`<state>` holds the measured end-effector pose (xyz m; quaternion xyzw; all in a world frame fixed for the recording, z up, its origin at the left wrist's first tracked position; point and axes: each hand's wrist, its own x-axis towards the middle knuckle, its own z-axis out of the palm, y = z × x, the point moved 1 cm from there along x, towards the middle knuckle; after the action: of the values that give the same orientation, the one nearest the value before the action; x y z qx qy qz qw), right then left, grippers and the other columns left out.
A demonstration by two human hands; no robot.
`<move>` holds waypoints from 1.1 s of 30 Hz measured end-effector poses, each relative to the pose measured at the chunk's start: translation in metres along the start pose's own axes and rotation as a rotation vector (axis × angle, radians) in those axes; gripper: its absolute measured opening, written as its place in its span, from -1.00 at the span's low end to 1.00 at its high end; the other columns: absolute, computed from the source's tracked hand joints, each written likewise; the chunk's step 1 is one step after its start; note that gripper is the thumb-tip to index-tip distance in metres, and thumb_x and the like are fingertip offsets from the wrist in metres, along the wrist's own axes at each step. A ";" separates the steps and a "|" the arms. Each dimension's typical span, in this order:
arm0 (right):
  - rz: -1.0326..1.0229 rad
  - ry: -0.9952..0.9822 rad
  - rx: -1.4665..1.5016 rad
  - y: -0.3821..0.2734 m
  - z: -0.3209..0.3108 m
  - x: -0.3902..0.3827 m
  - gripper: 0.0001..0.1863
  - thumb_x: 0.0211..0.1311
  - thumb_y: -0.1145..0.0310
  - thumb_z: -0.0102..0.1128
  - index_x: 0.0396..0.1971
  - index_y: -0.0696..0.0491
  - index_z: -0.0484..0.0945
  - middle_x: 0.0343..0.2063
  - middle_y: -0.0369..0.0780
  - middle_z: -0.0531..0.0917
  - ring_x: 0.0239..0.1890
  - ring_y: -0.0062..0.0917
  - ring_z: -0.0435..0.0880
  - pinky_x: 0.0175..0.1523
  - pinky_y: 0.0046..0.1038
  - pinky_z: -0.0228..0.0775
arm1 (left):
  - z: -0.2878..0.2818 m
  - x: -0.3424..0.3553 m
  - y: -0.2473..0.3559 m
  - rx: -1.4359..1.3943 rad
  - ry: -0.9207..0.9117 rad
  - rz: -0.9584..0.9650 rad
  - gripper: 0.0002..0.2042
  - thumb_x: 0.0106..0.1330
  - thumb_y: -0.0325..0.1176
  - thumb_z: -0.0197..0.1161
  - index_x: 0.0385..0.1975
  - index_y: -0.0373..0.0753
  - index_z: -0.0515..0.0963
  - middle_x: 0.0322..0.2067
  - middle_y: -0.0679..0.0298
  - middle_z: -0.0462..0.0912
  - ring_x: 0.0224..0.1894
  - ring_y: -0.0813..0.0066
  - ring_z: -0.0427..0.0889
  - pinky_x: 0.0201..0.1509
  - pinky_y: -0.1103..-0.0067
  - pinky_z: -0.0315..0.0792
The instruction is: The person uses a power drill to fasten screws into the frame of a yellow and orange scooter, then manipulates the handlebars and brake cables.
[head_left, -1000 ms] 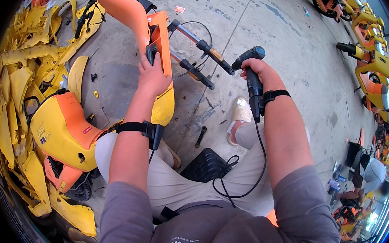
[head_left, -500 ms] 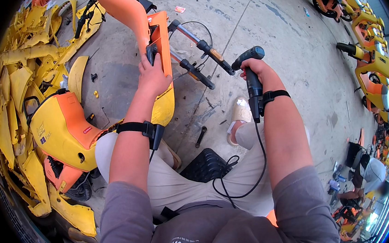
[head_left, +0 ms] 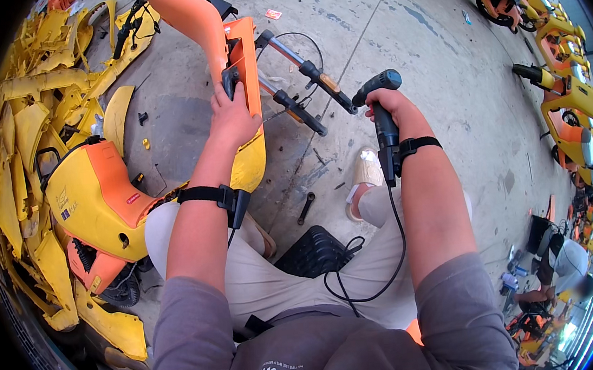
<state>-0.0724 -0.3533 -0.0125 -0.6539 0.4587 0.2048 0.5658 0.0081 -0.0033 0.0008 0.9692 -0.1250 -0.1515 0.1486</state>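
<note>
My left hand reaches up to the scooter's orange front panel. Its fingers are closed about a small black part set inside that panel; the fingertips are partly hidden. My right hand grips a dark cordless drill, whose head points left toward the end of the scooter's front fork. A small gap seems to lie between the drill's nose and the fork leg. The scooter's yellow and orange rear body lies to the left of my legs.
Broken yellow body panels are heaped along the left. On the floor between my feet lies a wrench, near a black ridged piece. Yellow scooters line the right side. Another person crouches at lower right.
Almost nothing differs. The drill has tilted or shifted very slightly in my right hand, while my left hand stays at the orange panel.
</note>
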 end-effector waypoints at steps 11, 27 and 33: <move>-0.015 0.002 0.000 0.000 -0.002 0.001 -0.71 0.00 0.38 0.24 -0.28 0.23 0.55 -0.48 -0.08 0.64 -0.54 -0.42 0.63 -0.42 -0.43 0.56 | -0.001 0.000 0.002 0.013 -0.013 -0.007 -0.15 0.18 -0.18 0.32 0.45 -0.17 0.02 0.44 -0.20 -0.28 0.46 -0.25 -0.10 0.41 0.17 0.18; 0.011 0.016 -0.030 -0.002 -0.001 -0.002 -0.69 0.01 0.37 0.24 -0.25 0.23 0.55 -0.49 -0.09 0.64 -0.56 -0.42 0.62 -0.42 -0.43 0.56 | 0.000 0.000 0.001 0.000 -0.016 -0.004 -0.15 0.17 -0.20 0.33 0.44 -0.18 0.02 0.43 -0.22 -0.27 0.46 -0.28 -0.13 0.40 0.13 0.19; -0.027 -0.009 0.020 -0.004 0.003 -0.007 -0.76 -0.02 0.42 0.23 -0.33 0.22 0.55 -0.52 -0.07 0.64 -0.56 -0.38 0.64 -0.41 -0.35 0.53 | 0.000 -0.001 -0.002 0.008 0.013 -0.001 -0.16 0.17 -0.20 0.33 0.44 -0.18 0.04 0.43 -0.22 -0.25 0.45 -0.27 -0.10 0.40 0.13 0.20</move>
<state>-0.0713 -0.3480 -0.0057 -0.6534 0.4494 0.1952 0.5771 0.0074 -0.0008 0.0000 0.9707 -0.1244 -0.1450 0.1456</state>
